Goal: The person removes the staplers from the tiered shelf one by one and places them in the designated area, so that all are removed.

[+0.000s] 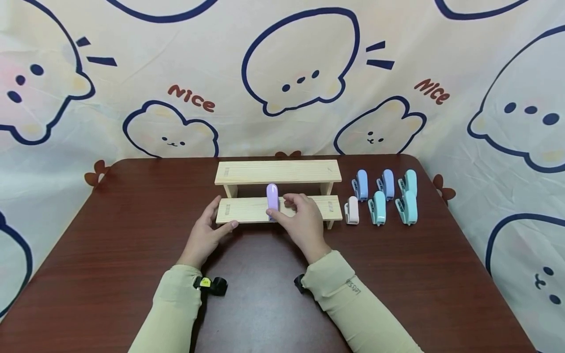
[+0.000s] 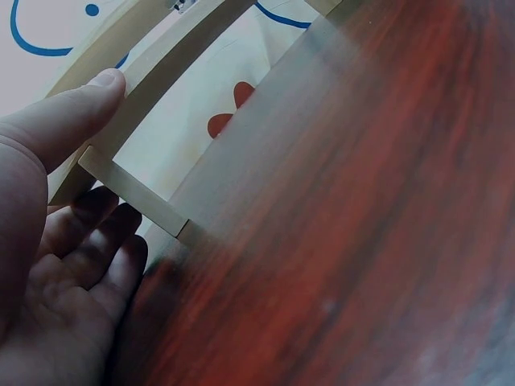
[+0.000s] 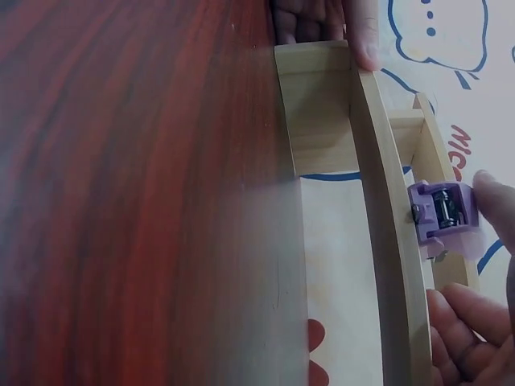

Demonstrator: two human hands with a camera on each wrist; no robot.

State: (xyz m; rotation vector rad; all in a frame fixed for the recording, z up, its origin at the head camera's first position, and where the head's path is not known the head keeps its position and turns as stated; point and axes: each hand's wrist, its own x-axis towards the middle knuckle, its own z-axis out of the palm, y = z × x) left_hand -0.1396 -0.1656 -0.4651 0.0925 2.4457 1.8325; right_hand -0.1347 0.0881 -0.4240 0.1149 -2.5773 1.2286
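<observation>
A purple mini stapler stands on the lower board of a light wooden two-step shelf. My right hand is just right of it, its thumb touching the stapler near the front end. The other right fingers are loosely bent over the board, apart from the stapler. In the right wrist view the stapler shows its front end and a dark part inside. My left hand holds the lower board's left end, thumb on the front edge and fingers around the side by the leg.
Right of the shelf stand several more mini staplers: a white one, blue ones and teal ones. The shelf's upper board lies behind, near the table's back edge. A patterned cloth hangs around the brown table.
</observation>
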